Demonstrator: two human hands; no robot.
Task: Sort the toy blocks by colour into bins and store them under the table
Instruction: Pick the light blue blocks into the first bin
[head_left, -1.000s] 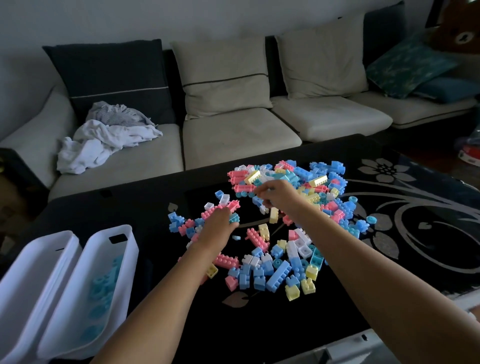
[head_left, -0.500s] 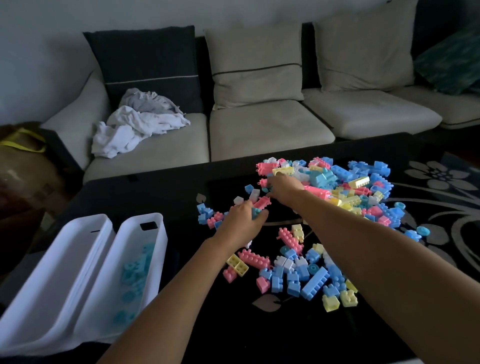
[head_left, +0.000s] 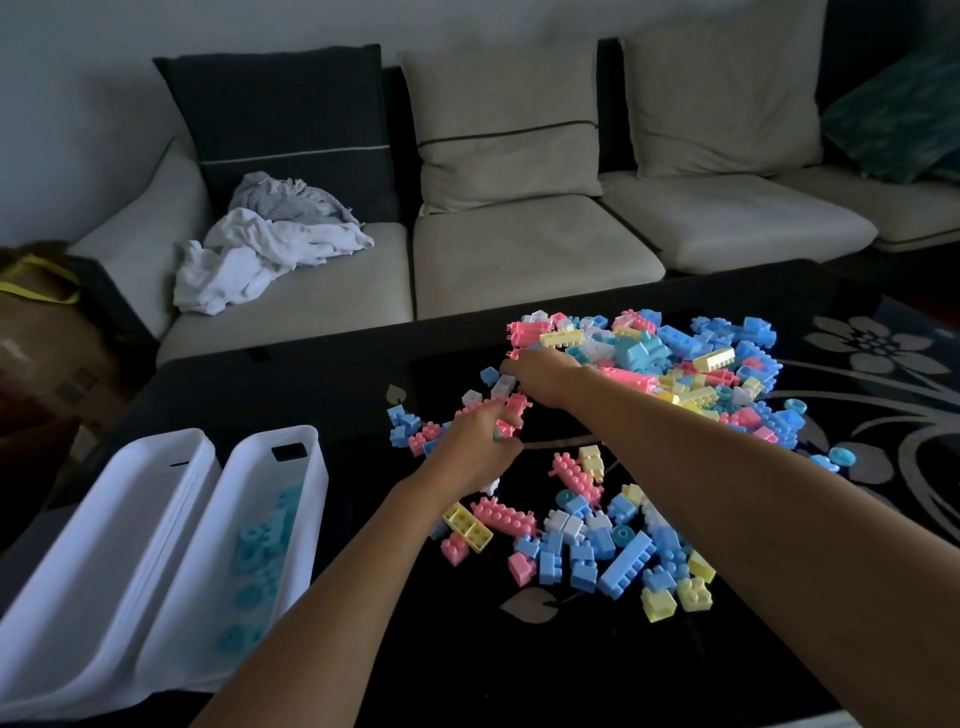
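Observation:
A heap of pink, blue, yellow and white toy blocks (head_left: 675, 374) covers the black glass table (head_left: 322, 395). More blocks (head_left: 618, 551) lie scattered nearer to me. My left hand (head_left: 475, 449) is down on the left fringe of the blocks, its fingers curled round small pink and teal pieces. My right hand (head_left: 543, 376) reaches into the heap's left edge beside a white block (head_left: 503, 386), knuckles up. Its fingertips are hidden among the blocks. Two white bins stand at the table's left end. The right bin (head_left: 311, 467) holds several blue blocks and the left bin (head_left: 150, 467) looks empty.
A beige sofa (head_left: 535, 260) runs along the far side of the table, with crumpled white and grey cloth (head_left: 265, 249) on its left seat. A brown bag with yellow handles (head_left: 36, 291) sits on the floor at far left. The table's near edge is at bottom right.
My view has swung left and closer. My left hand has closed tighter on the small blocks. My right hand has moved left to the heap's left edge.

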